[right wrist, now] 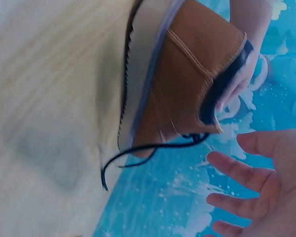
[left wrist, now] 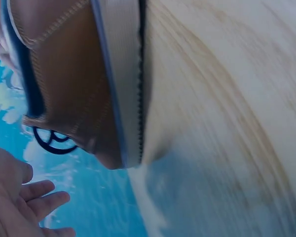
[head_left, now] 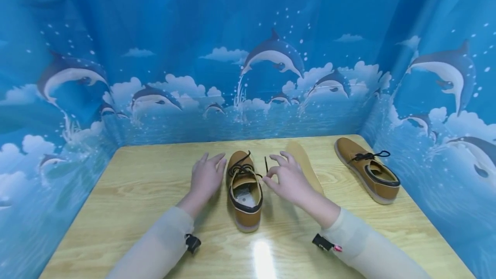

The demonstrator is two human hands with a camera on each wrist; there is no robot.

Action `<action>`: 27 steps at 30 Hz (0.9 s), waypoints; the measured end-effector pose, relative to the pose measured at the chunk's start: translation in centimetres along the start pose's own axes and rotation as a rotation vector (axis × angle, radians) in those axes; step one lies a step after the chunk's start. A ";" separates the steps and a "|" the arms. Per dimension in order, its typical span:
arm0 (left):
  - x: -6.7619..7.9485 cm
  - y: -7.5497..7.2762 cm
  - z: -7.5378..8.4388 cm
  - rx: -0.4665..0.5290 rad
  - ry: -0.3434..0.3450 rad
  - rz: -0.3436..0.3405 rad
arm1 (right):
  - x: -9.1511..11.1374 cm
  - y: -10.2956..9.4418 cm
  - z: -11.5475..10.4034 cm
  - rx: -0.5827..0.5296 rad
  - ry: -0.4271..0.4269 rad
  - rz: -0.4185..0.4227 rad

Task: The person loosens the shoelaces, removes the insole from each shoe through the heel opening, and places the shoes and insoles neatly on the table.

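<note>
A brown lace-up shoe [head_left: 248,216] stands on the table between my hands, toe pointing away and heel towards me. Its dark lace [head_left: 242,168] is crossed over the tongue, and one loose end [right wrist: 153,146] sticks out on the right side. To the left of the shoe, my left hand [head_left: 206,175] is held with its fingers extended, apart from the shoe in the left wrist view. My right hand [head_left: 288,180] hovers on the other side, near the loose lace end. Its fingers [right wrist: 237,170] are spread and hold nothing in the right wrist view.
A flat tan insole [head_left: 304,162] lies behind my right hand. Further right, a matching brown shoe [head_left: 368,171] with a tied dark lace rests near the wooden table's [head_left: 147,184] edge. A blue dolphin-print curtain [head_left: 174,55] stands around the back and sides.
</note>
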State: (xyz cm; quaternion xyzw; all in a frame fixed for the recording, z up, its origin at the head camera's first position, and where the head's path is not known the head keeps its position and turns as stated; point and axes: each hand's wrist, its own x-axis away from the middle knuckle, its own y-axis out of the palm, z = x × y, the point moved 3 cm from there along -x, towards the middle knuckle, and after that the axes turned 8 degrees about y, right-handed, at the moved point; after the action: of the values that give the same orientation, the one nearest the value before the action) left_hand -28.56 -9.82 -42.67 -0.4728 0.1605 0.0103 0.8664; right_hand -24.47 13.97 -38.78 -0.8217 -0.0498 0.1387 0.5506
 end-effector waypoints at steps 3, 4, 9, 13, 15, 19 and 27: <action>0.7 -0.7 0.6 -0.005 0.020 0.028 | -0.1 -0.7 0.2 -0.002 -0.012 0.003; 0.9 -0.9 0.8 -0.008 0.026 0.034 | -0.2 -1.0 0.4 0.002 -0.015 0.007; 2.1 -1.7 2.2 -0.039 0.068 0.049 | -0.4 -2.2 0.7 -0.003 -0.002 0.029; 2.8 -1.9 3.2 -0.065 0.086 0.049 | -0.4 -2.9 0.8 -0.008 0.002 0.029; 3.2 -1.9 3.6 -0.070 0.086 0.048 | -0.4 -3.1 0.9 -0.012 0.009 0.025; 3.9 -1.8 4.6 -0.092 0.099 0.038 | -0.1 -3.6 1.4 -0.025 0.026 0.019; 5.1 -0.9 6.6 -0.126 0.108 -0.019 | 0.3 -4.7 2.8 -0.034 0.049 0.017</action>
State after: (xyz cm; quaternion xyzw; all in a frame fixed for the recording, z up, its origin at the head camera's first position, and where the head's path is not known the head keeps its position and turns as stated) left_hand -21.81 -5.56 -40.14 -0.5278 0.2014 -0.0134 0.8250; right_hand -24.66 18.38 -35.53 -0.8344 -0.0315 0.1222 0.5365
